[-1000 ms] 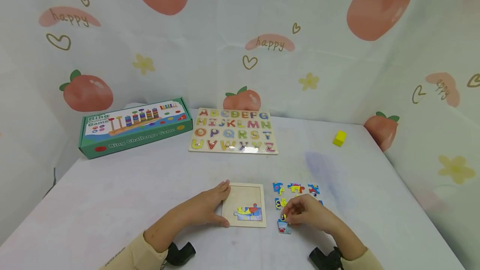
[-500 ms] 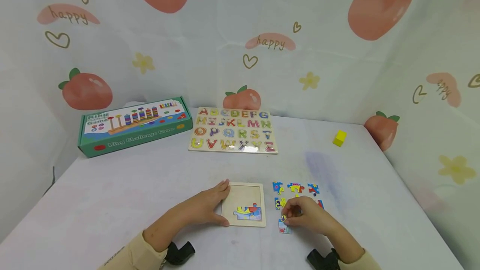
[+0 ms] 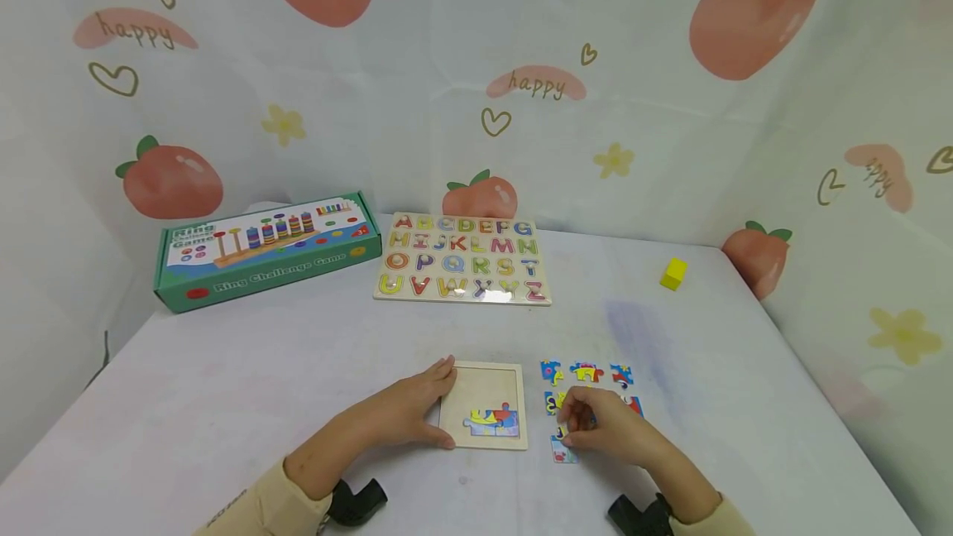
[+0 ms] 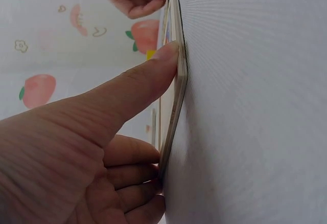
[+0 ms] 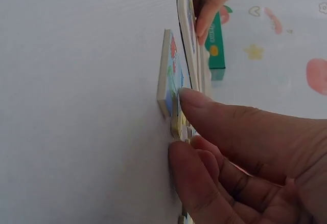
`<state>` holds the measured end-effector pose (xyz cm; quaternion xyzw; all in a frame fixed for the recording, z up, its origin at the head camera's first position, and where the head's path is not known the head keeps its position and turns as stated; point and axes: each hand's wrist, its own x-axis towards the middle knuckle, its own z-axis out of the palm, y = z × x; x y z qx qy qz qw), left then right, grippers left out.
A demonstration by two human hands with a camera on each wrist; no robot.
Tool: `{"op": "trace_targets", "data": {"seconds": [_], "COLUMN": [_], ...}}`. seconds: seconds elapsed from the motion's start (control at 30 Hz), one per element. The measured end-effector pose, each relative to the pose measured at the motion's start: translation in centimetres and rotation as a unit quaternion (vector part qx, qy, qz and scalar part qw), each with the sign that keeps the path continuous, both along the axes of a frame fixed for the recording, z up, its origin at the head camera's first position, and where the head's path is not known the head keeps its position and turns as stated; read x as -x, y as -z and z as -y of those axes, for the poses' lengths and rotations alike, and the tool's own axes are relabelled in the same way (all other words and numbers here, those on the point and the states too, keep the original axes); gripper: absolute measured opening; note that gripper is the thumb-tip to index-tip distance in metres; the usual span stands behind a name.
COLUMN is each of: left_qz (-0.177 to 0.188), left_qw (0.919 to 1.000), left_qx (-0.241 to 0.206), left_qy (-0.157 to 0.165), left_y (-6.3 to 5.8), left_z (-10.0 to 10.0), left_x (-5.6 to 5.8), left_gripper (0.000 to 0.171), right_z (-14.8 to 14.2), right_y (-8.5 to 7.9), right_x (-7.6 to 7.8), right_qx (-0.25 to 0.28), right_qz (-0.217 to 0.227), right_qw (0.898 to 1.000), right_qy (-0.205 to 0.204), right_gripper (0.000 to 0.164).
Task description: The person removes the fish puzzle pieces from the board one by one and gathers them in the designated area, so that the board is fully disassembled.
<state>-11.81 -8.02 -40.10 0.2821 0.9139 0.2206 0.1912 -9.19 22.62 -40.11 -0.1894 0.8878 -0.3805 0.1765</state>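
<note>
A square wooden puzzle tray (image 3: pixel 480 383) lies at the table's front, with a few joined jigsaw pieces (image 3: pixel 495 422) in its lower right part. My left hand (image 3: pixel 409 409) holds the tray at its left side, thumb (image 4: pixel 166 60) on the near edge and fingers at the far corner. Right of the tray, my right hand (image 3: pixel 610 424) pinches the yellow tab of a light blue puzzle piece (image 3: pixel 563 452) between thumb (image 5: pixel 204 104) and forefinger. That piece (image 5: pixel 172 78) appears to rest on the table. Several loose pieces (image 3: pixel 586 373) lie beyond, some partly hidden by the hand.
An alphabet board (image 3: pixel 462 259) lies at the back middle. Left of it sits a green Ring Challenge Game box (image 3: pixel 268 251). A yellow block (image 3: pixel 673 274) stands at the back right. A printed cloth (image 3: pixel 417 98) hangs behind the white-covered table (image 3: pixel 298 337).
The light blue piece has turned slightly straighter under my right hand, which has shifted a little left. My left hand and the tray stay in place.
</note>
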Motion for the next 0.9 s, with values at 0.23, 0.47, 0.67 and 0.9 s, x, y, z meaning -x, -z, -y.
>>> {"op": "trace_targets", "data": {"seconds": [0.23,0.47,0.67,0.9], "left_qz": [0.006,0.011,0.024,0.024], "left_qw": [1.0000,0.9999,0.9997,0.9996], "left_qx": [-0.004,-0.009,-0.008,-0.008], "left_qy": [-0.001,0.001,-0.002,-0.008], "left_y": [0.1,0.1,0.0,0.1], "left_z": [0.1,0.0,-0.2,0.0], "left_x": [0.0,0.1,0.1,0.1], "left_gripper": [0.095,0.094,0.094,0.094], "right_z": [1.2,5.1,8.0,9.0], "right_y": [-0.8,-2.0,-1.8,-1.3], "right_x": [0.8,2.3,2.9,2.8], "right_qx": [-0.018,-0.028,-0.052,-0.051], "right_qz": [-0.034,-0.011,0.042,0.035], "right_qw": [0.999,0.999,0.997,0.997], "right_qy": [-0.010,-0.030,-0.035,-0.051], "right_gripper": [0.020,0.019,0.023,0.018]}}
